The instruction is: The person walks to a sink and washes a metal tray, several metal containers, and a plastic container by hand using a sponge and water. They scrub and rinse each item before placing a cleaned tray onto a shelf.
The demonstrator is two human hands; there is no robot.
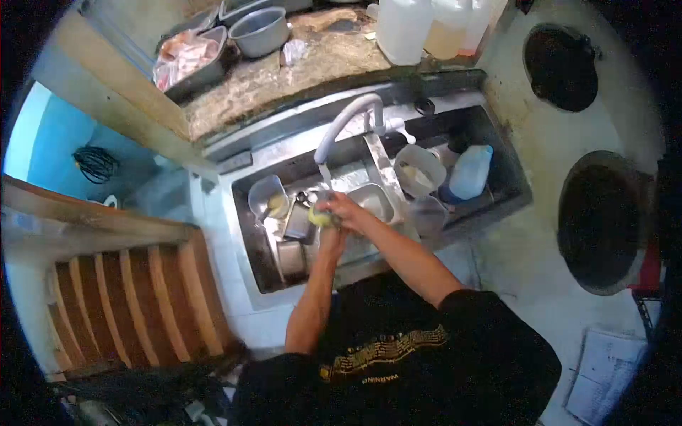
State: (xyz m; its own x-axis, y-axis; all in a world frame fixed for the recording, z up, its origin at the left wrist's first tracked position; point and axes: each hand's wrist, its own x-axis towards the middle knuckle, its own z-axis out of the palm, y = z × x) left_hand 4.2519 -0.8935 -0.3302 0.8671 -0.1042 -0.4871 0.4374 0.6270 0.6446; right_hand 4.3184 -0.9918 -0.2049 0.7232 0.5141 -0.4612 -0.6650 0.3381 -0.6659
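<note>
Both my hands are together over the left basin of the metal sink (250, 266), just below the spout of the white faucet (348, 121). My right hand (346, 209) is closed on a yellow-green sponge (320, 217). My left hand (332, 231) is right beneath it, its fingers mostly hidden, so its grip cannot be made out. Left of my hands lie a clear plastic container (268, 195) and metal containers (291, 257). A rectangular metal tray (373, 201) sits to their right.
The right basin holds a translucent tub (419, 170) and a bluish plastic jug (471, 172). Behind the sink, a stone counter (312, 71) bears a grey pot (259, 32), a tray of bagged meat (190, 57) and large jugs (405, 28). Wooden slats (135, 305) stand at left.
</note>
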